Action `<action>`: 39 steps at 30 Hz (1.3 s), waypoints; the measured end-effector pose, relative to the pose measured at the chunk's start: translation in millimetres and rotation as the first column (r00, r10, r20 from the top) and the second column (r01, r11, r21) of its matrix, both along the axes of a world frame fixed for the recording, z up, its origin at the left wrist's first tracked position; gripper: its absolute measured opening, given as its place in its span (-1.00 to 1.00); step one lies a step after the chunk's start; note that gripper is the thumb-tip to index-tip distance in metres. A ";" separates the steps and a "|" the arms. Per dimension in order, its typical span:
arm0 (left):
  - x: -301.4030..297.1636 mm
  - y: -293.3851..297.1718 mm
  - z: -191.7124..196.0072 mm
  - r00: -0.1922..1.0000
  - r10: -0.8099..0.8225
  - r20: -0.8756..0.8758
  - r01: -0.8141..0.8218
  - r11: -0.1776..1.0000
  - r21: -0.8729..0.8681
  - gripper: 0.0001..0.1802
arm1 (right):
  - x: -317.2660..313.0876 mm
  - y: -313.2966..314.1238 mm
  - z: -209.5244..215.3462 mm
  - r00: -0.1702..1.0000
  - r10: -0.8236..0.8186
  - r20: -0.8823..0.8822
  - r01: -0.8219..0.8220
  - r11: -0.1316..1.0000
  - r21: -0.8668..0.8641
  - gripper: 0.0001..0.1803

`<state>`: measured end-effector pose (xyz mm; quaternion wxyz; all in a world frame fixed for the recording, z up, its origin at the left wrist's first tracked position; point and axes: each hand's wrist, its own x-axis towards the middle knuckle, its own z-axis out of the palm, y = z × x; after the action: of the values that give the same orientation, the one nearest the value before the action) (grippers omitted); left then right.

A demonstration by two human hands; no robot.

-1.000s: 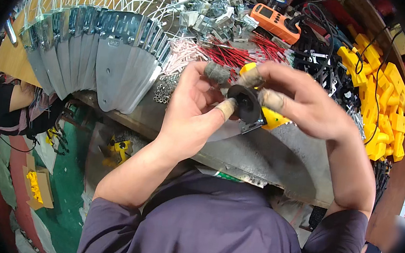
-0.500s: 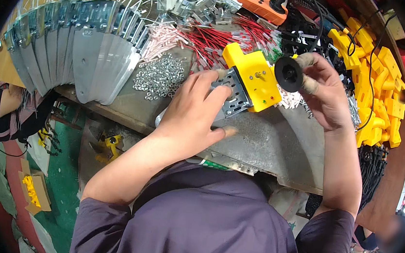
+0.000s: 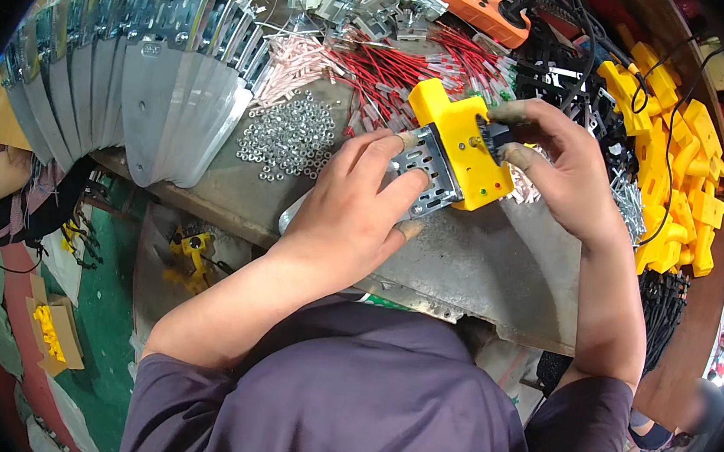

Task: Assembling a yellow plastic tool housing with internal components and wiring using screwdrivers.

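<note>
My left hand (image 3: 352, 195) grips a slotted metal plate (image 3: 437, 185), thumb below and fingers over it. Fixed to that plate's right end is a yellow plastic housing (image 3: 450, 121), which carries a small metal shaft and little red and green spots. In my right hand (image 3: 568, 163) a round black knob (image 3: 494, 138) is pinched between thumb and fingers, turned edge-on. It sits close against the housing beside the shaft; whether it is on the shaft I cannot tell. A pale rounded end of the held piece shows beneath my left hand.
Fanned grey tapered plates (image 3: 159, 111) with white wires lie at left. Around the work are metal nuts (image 3: 288, 136), pink sleeves (image 3: 294, 67), red wires (image 3: 385, 71), an orange meter (image 3: 479, 9) and heaped yellow housings (image 3: 682, 161). The bench's front edge (image 3: 424, 300) is near my body.
My right hand has brought the black knob left to the yellow housing and turned it from face-on to edge-on. The housing and left hand have shifted slightly right and down.
</note>
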<state>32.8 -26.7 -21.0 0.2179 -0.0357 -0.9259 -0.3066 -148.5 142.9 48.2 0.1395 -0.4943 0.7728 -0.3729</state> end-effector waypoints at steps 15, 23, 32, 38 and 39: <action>-0.5 -1.4 -1.4 1.000 -0.014 -0.008 0.014 1.000 -0.017 -0.50 | 15.5 -21.1 14.8 0.835 0.182 -0.519 -0.066 0.970 0.234 -0.69; 0.0 -2.2 -2.6 1.000 -0.011 0.017 0.011 1.000 -0.017 -0.50 | 20.2 -25.4 17.2 0.796 0.221 -0.563 -0.091 0.964 0.249 -0.70; -1.2 -2.5 -0.4 1.000 -0.015 0.017 0.015 1.000 -0.019 -0.52 | 17.3 -23.3 19.0 0.794 0.226 -0.564 -0.087 0.961 0.263 -0.71; -1.2 -2.8 -2.5 1.000 -0.013 0.008 0.013 1.000 -0.010 -0.52 | 23.2 -23.9 21.7 0.800 0.226 -0.555 -0.040 0.944 0.327 -0.69; -1.5 -2.8 -2.2 1.000 -0.011 0.008 0.012 1.000 -0.012 -0.52 | 21.6 -23.5 20.7 0.801 0.226 -0.555 -0.039 0.944 0.327 -0.69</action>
<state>31.3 -29.5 -23.1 0.2122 -0.0411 -0.9283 -0.3025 -126.8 119.4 68.9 -0.0059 -0.6111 0.7884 -0.0702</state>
